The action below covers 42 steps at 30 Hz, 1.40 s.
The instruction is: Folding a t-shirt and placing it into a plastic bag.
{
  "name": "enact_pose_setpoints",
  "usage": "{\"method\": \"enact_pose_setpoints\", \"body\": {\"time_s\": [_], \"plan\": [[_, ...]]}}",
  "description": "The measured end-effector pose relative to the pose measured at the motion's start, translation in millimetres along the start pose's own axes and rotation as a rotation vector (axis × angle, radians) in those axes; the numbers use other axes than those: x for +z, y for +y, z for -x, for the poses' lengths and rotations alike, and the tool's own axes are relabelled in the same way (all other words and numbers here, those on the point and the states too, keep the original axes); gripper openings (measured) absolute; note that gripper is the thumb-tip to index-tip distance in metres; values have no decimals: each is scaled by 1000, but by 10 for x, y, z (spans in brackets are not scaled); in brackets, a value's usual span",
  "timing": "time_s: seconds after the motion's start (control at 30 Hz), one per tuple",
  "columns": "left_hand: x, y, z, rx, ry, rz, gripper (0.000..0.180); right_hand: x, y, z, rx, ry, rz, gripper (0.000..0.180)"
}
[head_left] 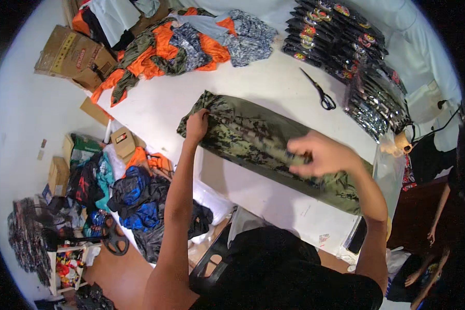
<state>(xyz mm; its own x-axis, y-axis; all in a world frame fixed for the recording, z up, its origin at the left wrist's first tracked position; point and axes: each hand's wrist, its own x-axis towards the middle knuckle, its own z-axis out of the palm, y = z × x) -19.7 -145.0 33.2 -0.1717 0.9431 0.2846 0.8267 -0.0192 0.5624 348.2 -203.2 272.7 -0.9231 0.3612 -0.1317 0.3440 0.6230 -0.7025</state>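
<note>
Gripping camouflage cloth (248,137) is the left hand (197,125) (right hand (325,154) blurred).

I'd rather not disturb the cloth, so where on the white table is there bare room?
The widest bare patch of the table lies between the camouflage cloth, the clothes pile and the scissors. A smaller one runs between the cloth and the person. The far right is crowded with black packets, the far left with that pile.
</note>
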Motion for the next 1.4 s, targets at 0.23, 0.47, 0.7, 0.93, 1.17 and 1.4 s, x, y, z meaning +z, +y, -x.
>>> {"method": "enact_pose_setpoints", "body": {"time_s": [0.23, 0.47, 0.7, 0.93, 1.17, 1.4], "plan": [[-84, -78, 75, 167, 96, 107, 29, 1272, -180, -68, -61, -151, -353, 41], [-225, 19, -215, 297, 196, 42, 27, 1317, 737, -123, 300, 738, 200, 47], [-106, -632, -934, 175, -81, 237, 41, 1574, 1652, 55, 644, 852, 452, 60], [67, -685, -1402, 211, -449, 416, 36, 1468, 1773, 70, 744, 838, 454, 60], [-14, -1059, -1376, 32, -385, 517, 23, 1479, 1971, 391, 989, 856, 563, 77], [-130, -855, -1353, 289, -363, 267, 21, 1480, 1941, 472, 1080, 843, 557, 81]]}}
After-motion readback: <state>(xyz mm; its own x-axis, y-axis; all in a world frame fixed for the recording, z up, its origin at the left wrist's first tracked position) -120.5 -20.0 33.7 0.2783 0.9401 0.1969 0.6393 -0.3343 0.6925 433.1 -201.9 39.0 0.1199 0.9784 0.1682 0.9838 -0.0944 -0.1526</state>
